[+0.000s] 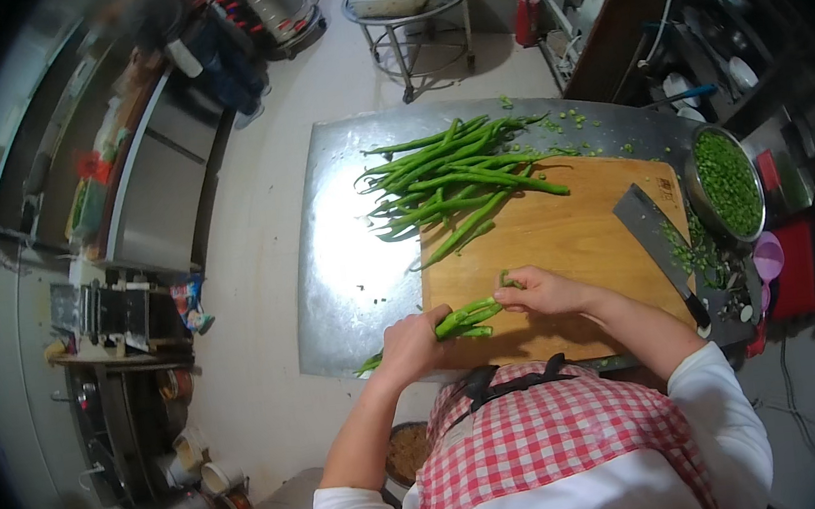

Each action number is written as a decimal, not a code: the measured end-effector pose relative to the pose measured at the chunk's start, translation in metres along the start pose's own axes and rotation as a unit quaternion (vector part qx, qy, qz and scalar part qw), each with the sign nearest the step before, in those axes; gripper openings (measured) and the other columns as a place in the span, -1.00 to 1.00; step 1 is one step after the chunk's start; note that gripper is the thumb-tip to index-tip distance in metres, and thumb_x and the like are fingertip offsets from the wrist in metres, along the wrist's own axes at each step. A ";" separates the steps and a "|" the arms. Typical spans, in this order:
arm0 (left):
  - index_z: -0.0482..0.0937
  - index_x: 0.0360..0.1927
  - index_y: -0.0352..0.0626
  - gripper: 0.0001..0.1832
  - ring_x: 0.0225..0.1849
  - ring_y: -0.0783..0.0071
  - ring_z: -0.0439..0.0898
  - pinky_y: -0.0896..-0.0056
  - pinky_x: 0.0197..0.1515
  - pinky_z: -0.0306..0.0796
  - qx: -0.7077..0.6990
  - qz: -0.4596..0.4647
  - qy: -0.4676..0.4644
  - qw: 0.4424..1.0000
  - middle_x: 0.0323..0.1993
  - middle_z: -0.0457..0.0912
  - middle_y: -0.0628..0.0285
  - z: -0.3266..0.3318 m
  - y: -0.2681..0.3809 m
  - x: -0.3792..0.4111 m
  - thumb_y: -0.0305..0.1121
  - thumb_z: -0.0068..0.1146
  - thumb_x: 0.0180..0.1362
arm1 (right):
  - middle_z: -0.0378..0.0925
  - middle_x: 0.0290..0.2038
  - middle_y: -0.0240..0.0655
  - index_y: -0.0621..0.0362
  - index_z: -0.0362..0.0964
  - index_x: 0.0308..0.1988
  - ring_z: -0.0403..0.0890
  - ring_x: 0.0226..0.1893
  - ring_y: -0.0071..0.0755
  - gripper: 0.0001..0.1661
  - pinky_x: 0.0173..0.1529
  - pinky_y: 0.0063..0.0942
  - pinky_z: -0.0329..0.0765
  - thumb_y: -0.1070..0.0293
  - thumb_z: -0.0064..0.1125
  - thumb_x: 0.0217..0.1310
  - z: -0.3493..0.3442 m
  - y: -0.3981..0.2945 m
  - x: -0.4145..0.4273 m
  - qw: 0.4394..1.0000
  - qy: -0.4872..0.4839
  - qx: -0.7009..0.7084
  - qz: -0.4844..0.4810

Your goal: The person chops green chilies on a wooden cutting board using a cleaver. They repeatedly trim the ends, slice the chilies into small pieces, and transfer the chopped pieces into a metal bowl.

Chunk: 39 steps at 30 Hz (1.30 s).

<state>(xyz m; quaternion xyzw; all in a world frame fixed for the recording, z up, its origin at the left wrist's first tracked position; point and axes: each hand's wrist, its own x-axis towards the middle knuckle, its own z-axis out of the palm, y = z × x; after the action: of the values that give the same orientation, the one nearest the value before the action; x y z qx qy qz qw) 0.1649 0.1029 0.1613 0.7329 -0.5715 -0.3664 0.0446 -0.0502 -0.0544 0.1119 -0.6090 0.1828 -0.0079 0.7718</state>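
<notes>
My left hand [411,345] grips a small bunch of long green chili peppers [468,318] above the near left part of a wooden cutting board [562,238]. Fingers and thumb of my right hand [542,291] pinch at the right end of that bunch, with a curled green piece [507,279] sticking up between them. Ahead lies a loose pile of long green peppers [450,168], partly on the board and partly on the metal table [334,262]. A cleaver [649,233] rests on the board's right side, its dark handle towards me.
A metal bowl [695,200] of chopped green pieces stands right of the board, beside scattered scraps [713,252] and a pink ladle [768,255]. Beyond the table are a round wheeled stand [391,29] and a fire extinguisher [526,18]. A person [207,52] stands far left by a counter.
</notes>
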 end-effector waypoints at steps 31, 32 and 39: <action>0.45 0.23 -0.18 -0.52 -0.06 0.40 0.58 0.34 0.04 0.47 -0.445 0.201 0.286 0.824 -0.07 0.60 0.21 -0.008 0.021 0.039 -0.49 0.22 0.22 | 0.53 -0.49 -0.15 0.26 0.42 -0.26 0.56 -0.54 -0.14 -0.82 -0.42 -0.35 0.46 0.38 0.21 0.30 0.052 -0.191 0.025 0.857 0.253 -0.352 -0.280; 0.44 0.25 -0.16 -0.48 0.01 0.26 0.56 0.27 0.11 0.43 -0.399 0.210 0.291 0.844 -0.03 0.59 0.14 -0.011 0.025 0.042 -0.49 0.22 0.19 | 0.51 -0.47 -0.17 0.27 0.43 -0.22 0.55 -0.51 -0.24 -0.82 -0.38 -0.37 0.46 0.37 0.20 0.34 0.040 -0.184 0.019 0.862 0.248 -0.347 -0.274; 0.52 0.14 -0.07 -0.43 0.10 0.08 0.56 0.18 0.10 0.43 -0.114 0.308 0.292 0.898 -0.01 0.62 0.12 -0.020 0.032 0.037 -0.56 0.30 -0.04 | 0.43 -0.47 -0.47 0.19 0.46 -0.19 0.41 -0.49 -0.64 -0.80 -0.43 -0.55 0.34 0.28 0.14 0.48 0.006 -0.148 -0.017 0.953 0.171 -0.189 -0.161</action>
<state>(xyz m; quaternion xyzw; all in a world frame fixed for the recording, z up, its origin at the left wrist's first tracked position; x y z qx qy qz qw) 0.1537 0.0529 0.1729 0.5842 -0.6844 -0.1663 0.4033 -0.0333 -0.0827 0.2569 -0.7544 0.2097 -0.2018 0.5883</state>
